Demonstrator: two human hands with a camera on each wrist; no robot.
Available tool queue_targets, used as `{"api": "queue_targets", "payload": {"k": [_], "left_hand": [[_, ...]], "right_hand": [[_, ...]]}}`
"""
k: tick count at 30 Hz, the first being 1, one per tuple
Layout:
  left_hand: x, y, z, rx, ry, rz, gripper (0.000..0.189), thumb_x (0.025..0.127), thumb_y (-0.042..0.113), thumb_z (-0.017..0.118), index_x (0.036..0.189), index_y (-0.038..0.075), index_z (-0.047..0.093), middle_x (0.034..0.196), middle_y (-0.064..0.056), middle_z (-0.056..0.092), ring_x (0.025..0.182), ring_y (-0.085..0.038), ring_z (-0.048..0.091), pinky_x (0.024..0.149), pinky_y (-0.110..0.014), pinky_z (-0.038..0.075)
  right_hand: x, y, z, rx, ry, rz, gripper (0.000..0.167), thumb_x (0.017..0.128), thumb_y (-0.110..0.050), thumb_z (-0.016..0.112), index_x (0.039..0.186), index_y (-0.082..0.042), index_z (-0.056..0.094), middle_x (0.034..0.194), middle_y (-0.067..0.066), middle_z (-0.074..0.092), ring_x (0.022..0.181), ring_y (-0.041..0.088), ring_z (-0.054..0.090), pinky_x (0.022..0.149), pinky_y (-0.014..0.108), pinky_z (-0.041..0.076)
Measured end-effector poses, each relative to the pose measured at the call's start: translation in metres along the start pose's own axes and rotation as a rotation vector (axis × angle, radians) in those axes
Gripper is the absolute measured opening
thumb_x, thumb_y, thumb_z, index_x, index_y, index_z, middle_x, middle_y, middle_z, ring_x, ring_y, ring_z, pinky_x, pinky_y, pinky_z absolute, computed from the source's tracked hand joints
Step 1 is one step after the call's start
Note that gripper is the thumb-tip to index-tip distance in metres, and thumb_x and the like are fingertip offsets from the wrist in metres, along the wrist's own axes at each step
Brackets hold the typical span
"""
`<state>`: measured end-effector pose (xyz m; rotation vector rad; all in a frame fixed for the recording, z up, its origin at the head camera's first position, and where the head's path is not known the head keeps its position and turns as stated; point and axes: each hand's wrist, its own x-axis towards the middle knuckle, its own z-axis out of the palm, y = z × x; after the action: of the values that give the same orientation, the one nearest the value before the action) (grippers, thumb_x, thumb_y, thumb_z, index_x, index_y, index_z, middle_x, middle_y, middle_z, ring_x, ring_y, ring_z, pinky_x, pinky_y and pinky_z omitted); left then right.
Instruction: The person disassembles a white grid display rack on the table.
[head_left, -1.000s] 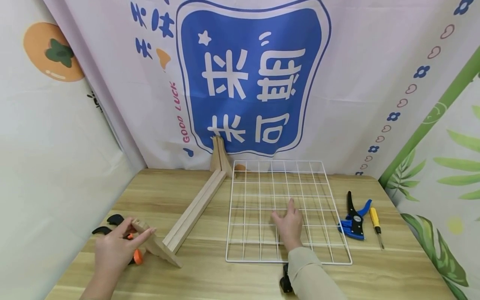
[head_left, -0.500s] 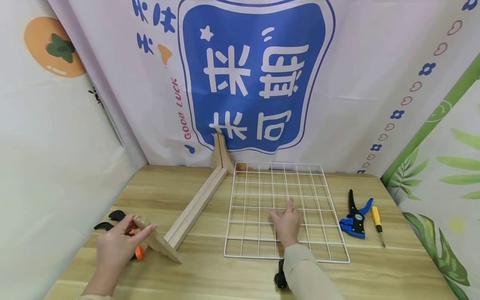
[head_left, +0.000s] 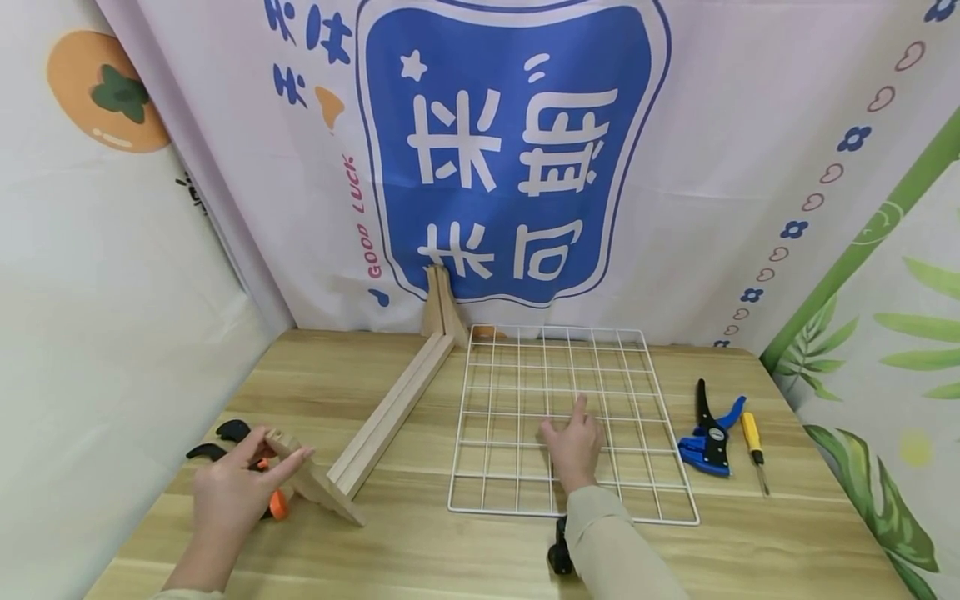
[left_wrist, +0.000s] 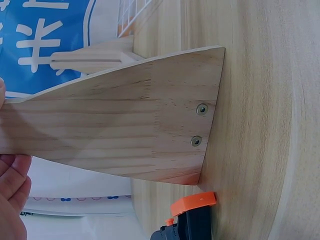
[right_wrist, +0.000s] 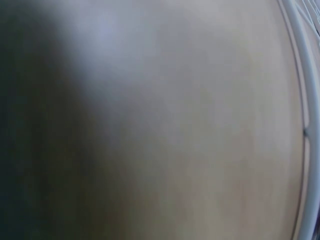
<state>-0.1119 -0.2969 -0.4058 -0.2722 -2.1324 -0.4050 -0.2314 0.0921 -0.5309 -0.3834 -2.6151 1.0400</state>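
Observation:
My left hand (head_left: 228,492) pinches the top of the near end panel of a wooden stand (head_left: 390,412), thumb on one edge and fingers on the other. In the left wrist view this tapered end panel (left_wrist: 125,120) shows two screw heads near its base. A white wire grid panel (head_left: 517,513) lies flat on the table to the right of the stand. On it rests my right hand (head_left: 576,446), index finger stretched forward and thumb spread to the left. The right wrist view is mostly blurred tabletop, with a white wire (right_wrist: 312,125) at its right edge.
A black and orange clamp-like tool (head_left: 278,503) lies partly hidden behind my left hand. To the right of the grid are a blue and black wire stripper (head_left: 708,450) and a yellow-handled screwdriver (head_left: 752,433). A printed cloth (head_left: 675,208) hangs behind the table.
The head view has shifted slightly. Both hands keep their places on the stand and the grid, and nothing is picked up or let go.

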Motion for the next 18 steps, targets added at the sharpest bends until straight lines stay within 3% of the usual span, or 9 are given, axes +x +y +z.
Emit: {"api": "queue_targets", "payload": {"k": [10, 14, 18], "left_hand": [[-0.0003, 0.0000, 0.0023, 0.010, 0.029, 0.006, 0.073, 0.074, 0.073, 0.048, 0.079, 0.002, 0.065, 0.055, -0.014, 0.064, 0.042, 0.009, 0.032, 0.031, -0.013, 0.019], [-0.0006, 0.0003, 0.0025, 0.021, 0.034, 0.003, 0.075, 0.074, 0.074, 0.047, 0.078, 0.002, 0.065, 0.054, -0.014, 0.063, 0.042, 0.009, 0.029, 0.031, -0.014, 0.018], [-0.0017, -0.0006, 0.0030, 0.019, 0.028, 0.000, 0.074, 0.074, 0.074, 0.047, 0.080, 0.002, 0.065, 0.055, -0.013, 0.064, 0.041, 0.007, 0.035, 0.031, -0.014, 0.020]], "right_hand": [[-0.0004, 0.0013, 0.0001, 0.008, -0.031, 0.018, 0.084, 0.078, -0.035, 0.065, 0.143, -0.001, 0.025, 0.113, 0.025, 0.049, 0.105, 0.039, 0.044, 0.088, 0.049, 0.043], [-0.0004, 0.0021, 0.0003, 0.000, -0.029, 0.005, 0.085, 0.078, -0.036, 0.065, 0.144, 0.000, 0.024, 0.112, 0.026, 0.049, 0.104, 0.039, 0.044, 0.089, 0.050, 0.041], [0.0000, 0.0036, 0.0010, -0.012, -0.024, -0.004, 0.086, 0.078, -0.037, 0.065, 0.145, -0.002, 0.023, 0.109, 0.025, 0.049, 0.100, 0.037, 0.043, 0.087, 0.049, 0.039]]}}
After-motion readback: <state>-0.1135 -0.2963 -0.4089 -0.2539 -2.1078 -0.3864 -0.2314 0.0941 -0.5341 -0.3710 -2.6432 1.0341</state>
